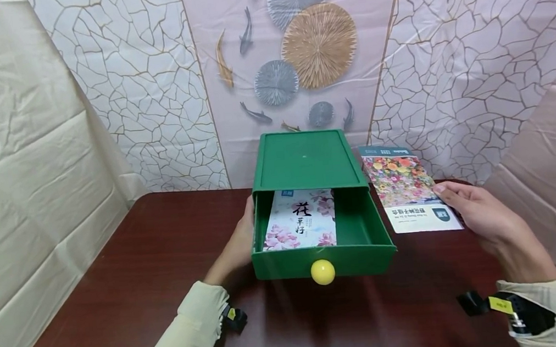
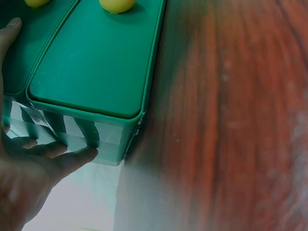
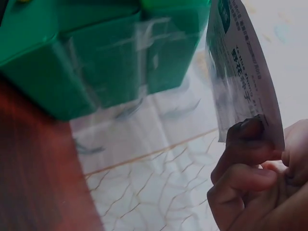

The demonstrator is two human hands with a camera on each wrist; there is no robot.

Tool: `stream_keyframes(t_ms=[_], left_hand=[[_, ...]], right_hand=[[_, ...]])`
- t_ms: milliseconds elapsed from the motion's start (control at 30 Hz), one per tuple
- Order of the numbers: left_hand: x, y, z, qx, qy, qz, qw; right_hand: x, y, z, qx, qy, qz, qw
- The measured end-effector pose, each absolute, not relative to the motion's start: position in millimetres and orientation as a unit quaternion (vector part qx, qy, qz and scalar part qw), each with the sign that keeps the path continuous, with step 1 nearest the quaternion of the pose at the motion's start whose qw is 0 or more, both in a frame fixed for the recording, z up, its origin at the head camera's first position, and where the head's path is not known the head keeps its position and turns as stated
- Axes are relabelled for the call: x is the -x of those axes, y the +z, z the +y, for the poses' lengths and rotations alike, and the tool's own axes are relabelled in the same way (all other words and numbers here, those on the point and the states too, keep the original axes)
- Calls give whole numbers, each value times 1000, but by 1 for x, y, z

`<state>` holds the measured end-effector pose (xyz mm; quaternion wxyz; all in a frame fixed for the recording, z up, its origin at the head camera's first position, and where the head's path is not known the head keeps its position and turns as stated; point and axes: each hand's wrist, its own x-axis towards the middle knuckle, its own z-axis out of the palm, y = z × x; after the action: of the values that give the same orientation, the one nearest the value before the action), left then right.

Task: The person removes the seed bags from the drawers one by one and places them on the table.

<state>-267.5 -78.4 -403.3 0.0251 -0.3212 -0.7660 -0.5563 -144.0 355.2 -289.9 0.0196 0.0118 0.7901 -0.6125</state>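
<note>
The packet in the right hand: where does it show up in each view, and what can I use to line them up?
Head: the packet is right of centre, beside the green drawer unit, its right edge pinched by the right hand.
Left wrist: not in it.
Right wrist: upper right, seen at a slant.
Shared landmark: the green drawer unit, central in head, upper left in both wrist views.

"花草籽" on white blossom packet (image 1: 301, 219), upside-down "野花种子组合" on flower-photo packet (image 1: 405, 187)

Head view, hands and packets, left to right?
Left hand → white packet inside the green drawer → colourful packet → right hand gripping that packet's edge.
</note>
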Motion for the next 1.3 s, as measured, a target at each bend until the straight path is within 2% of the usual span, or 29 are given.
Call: stream_keyframes(t_ms=[367,467,600,833,933,1300], left_hand=[[261,-395,-81,329,-541,-773,27],[266,-402,-81,333,-538,-773,37],[266,-402,-81,329,-540,-774,32],[243,-372,-79,329,-559,-761,7],[242,-369,-79,326,-557,-764,4],[265,-403,-78,321,-557,-766,28]], right_hand=[[167,-330,372,-50,-532,845,8],[172,-341,376,-52,-504,862,14],[177,-355,378,-53,-478,876,32],[182,-368,376,-44,-435,897,66],[183,-371,374,-45,-427,900,78],[182,-383,369,-71,-323,942,60]])
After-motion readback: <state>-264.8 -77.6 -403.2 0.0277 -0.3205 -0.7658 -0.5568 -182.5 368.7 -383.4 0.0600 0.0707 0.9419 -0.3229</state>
